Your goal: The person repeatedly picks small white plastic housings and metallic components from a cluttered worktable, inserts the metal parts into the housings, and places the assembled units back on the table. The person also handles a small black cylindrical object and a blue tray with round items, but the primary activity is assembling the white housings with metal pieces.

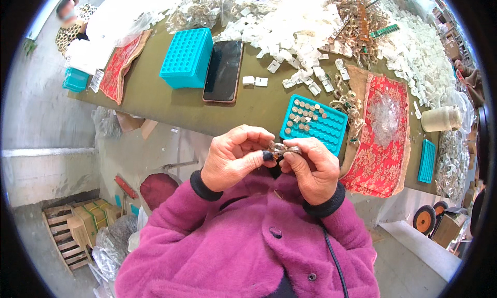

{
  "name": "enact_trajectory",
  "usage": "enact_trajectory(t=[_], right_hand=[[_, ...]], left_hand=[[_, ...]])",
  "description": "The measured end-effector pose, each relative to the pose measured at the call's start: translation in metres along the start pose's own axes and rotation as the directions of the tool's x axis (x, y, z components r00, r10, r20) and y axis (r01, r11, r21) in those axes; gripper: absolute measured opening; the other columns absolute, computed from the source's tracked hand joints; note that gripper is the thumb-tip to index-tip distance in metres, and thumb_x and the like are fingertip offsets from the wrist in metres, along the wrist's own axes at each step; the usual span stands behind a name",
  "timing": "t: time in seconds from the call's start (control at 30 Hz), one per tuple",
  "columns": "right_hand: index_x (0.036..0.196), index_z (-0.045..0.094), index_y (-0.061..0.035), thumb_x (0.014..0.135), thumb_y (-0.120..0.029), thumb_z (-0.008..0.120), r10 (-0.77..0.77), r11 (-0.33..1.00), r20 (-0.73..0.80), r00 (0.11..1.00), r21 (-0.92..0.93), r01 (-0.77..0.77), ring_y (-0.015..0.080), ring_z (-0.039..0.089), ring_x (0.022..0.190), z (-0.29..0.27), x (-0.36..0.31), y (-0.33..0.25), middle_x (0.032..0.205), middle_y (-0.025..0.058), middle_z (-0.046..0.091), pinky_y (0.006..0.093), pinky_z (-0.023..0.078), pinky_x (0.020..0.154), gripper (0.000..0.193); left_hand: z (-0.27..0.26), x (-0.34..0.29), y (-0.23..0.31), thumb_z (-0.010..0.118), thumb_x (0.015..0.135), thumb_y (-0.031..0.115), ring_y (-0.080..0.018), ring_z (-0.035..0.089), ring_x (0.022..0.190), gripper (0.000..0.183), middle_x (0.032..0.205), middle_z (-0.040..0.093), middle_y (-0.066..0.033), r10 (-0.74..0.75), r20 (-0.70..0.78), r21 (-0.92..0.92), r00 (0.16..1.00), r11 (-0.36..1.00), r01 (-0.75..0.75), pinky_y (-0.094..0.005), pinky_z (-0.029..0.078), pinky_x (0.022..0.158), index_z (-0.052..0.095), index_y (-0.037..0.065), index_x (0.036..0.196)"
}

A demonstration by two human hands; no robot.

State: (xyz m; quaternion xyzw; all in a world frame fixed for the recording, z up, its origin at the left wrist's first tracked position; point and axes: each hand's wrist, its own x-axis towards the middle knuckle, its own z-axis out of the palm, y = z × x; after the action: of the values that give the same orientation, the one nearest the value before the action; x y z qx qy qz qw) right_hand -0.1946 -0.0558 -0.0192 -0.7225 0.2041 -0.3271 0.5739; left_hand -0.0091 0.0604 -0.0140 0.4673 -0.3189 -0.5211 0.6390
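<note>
My left hand (233, 158) pinches a small shiny metal piece (278, 148), perhaps a ring-shaped band, in front of my chest. A dark cover wraps the tip of one left-hand digit. My right hand (313, 166) grips the same piece from the other side, thumb and fingers closed. Fingers hide part of it, so its exact kind is unclear. Just beyond my right hand lies a turquoise tray (331, 127) with rows of hollows, its left part holding several small round silver discs (305, 116).
A phone (223, 73) lies beside a turquoise box stack (187, 57). White plastic pieces (310, 70) and metal bands (352, 109) heap at the back. On the right are a red patterned cloth (380, 158), a pale jar (441, 118) and another tray (426, 161). A person (70, 26) is far left.
</note>
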Motion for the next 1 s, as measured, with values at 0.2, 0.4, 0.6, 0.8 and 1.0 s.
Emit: enact_trajectory(t=[0.2, 0.4, 0.6, 0.8, 1.0], right_hand=[[0.111, 0.070, 0.0033, 0.095, 0.005, 0.073, -0.097, 0.977, -0.154, 0.983, -0.205, 0.064, 0.0155, 0.072, 0.073, 0.015, -0.015, 0.000, 0.095, 0.0118, 0.074, 0.0284, 0.059, 0.066, 0.017], [0.122, 0.062, 0.0025, 0.095, 0.007, 0.068, 0.125, 0.992, -0.185, 0.975, 0.050, -0.118, 0.0171, 0.073, 0.096, 0.016, -0.024, -0.004, 0.118, 0.0152, 0.071, 0.0316, 0.060, 0.082, 0.028], [0.130, 0.062, 0.0031, 0.081, 0.013, 0.072, -0.281, 0.890, 0.109, 0.953, -0.343, 0.301, 0.0298, 0.069, 0.111, 0.012, -0.008, -0.008, 0.124, 0.0204, 0.068, 0.0374, 0.056, 0.097, 0.051], [0.103, 0.070, 0.0010, 0.084, 0.006, 0.079, -0.207, 0.940, 0.036, 0.978, -0.269, 0.209, 0.0289, 0.071, 0.078, 0.023, -0.011, -0.008, 0.090, 0.0144, 0.071, 0.0360, 0.057, 0.069, 0.021], [0.099, 0.069, 0.0016, 0.084, 0.006, 0.078, -0.102, 0.968, 0.040, 0.994, -0.226, 0.108, 0.0286, 0.068, 0.074, 0.022, -0.017, -0.006, 0.084, 0.0140, 0.068, 0.0363, 0.054, 0.066, 0.018]], left_hand=[[0.012, -0.010, -0.026, 0.072, 0.093, -0.013, -0.0187, 0.071, 0.107, 0.034, 0.115, 0.070, -0.0119, 0.115, -0.110, 0.022, 0.987, 0.993, -0.113, -0.0340, 0.061, 0.097, 0.061, -0.005, 0.124], [0.004, -0.018, -0.028, 0.073, 0.092, -0.013, -0.0195, 0.074, 0.098, 0.029, 0.108, 0.071, -0.0128, 0.113, -0.174, 0.008, 0.978, 0.994, -0.113, -0.0360, 0.064, 0.090, 0.062, -0.004, 0.117], [-0.003, -0.029, -0.030, 0.075, 0.092, -0.011, -0.0177, 0.073, 0.098, 0.029, 0.108, 0.072, -0.0105, 0.115, -0.136, -0.056, 0.984, 0.991, -0.124, -0.0338, 0.064, 0.088, 0.063, -0.003, 0.117], [-0.001, -0.037, -0.030, 0.074, 0.095, -0.009, -0.0143, 0.071, 0.097, 0.029, 0.108, 0.072, -0.0078, 0.123, -0.089, -0.116, 0.988, 0.984, -0.133, -0.0291, 0.062, 0.083, 0.065, -0.001, 0.121], [0.002, -0.032, -0.021, 0.076, 0.079, -0.013, -0.0232, 0.071, 0.094, 0.032, 0.100, 0.070, -0.0099, 0.481, 0.006, 0.644, 0.877, 0.669, -0.371, -0.0323, 0.059, 0.079, 0.078, 0.006, 0.105]])
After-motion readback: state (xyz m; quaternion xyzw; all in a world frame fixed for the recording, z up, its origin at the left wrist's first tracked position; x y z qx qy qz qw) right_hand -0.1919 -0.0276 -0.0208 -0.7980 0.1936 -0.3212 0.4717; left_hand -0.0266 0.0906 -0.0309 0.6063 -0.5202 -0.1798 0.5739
